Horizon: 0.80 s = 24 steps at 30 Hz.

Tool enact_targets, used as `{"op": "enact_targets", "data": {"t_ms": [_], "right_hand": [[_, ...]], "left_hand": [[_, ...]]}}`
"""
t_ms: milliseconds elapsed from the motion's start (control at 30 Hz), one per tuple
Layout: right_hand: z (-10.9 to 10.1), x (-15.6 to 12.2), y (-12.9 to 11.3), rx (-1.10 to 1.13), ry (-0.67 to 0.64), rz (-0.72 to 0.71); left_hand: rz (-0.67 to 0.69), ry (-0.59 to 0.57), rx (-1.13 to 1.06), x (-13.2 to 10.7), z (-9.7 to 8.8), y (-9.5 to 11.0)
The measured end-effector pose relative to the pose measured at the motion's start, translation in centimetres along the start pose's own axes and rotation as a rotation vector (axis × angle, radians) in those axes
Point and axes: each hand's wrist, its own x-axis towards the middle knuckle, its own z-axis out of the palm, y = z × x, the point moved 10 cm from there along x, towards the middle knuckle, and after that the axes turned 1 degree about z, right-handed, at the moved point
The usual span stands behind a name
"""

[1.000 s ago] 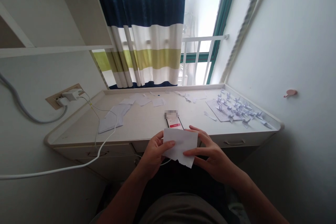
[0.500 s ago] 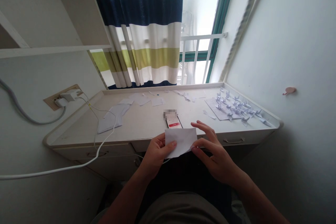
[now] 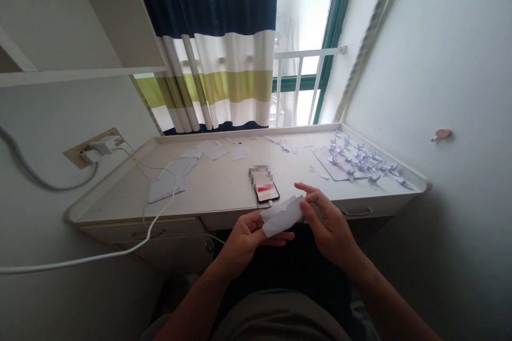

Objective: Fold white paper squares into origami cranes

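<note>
A small white sheet of paper [image 3: 282, 218] is held tilted in the air just in front of the desk's edge, its upper edge uneven. My left hand [image 3: 248, 234] grips its left end, the thumb on top and other fingers stretched beneath. At the upper right corner my right hand [image 3: 324, 218] pinches the paper between thumb and fingers, with one finger extended away. Just beyond the paper lies a phone [image 3: 267, 193] with a lit screen, a cable plugged into its near end.
Several folded paper cranes [image 3: 358, 157] stand at the desk's right side, some on a flat sheet [image 3: 326, 162]. Stacked paper [image 3: 170, 178] and loose sheets [image 3: 240, 154] lie left and back. A white cable [image 3: 154, 224] hangs across the left from a wall socket [image 3: 94, 147].
The paper has gone from nearly level to tilted, its right end raised. My right hand has moved from the lower right corner to the upper right one. More of the phone shows.
</note>
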Motion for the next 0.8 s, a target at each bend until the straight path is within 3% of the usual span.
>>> {"op": "enact_targets", "data": {"t_ms": [233,333,467,800], "right_hand": [[0.4,0.2,1.4,0.218,-0.014,0.108],[0.1,0.2,1.2,0.218,-0.003,0.065],[1.1,-0.3,-0.1,0.229,-0.125,-0.003],[1.1,-1.0,-3.4,-0.005,-0.200,-0.190]], "left_hand": [[0.004,0.046,0.018,0.2,-0.6,-0.3],[0.019,0.093,0.037,0.3,-1.1,-0.1],[0.008,0.143,0.045,0.5,-1.6,-0.1],[0.050,0.211,-0.037,1.1,-1.8,0.6]]}}
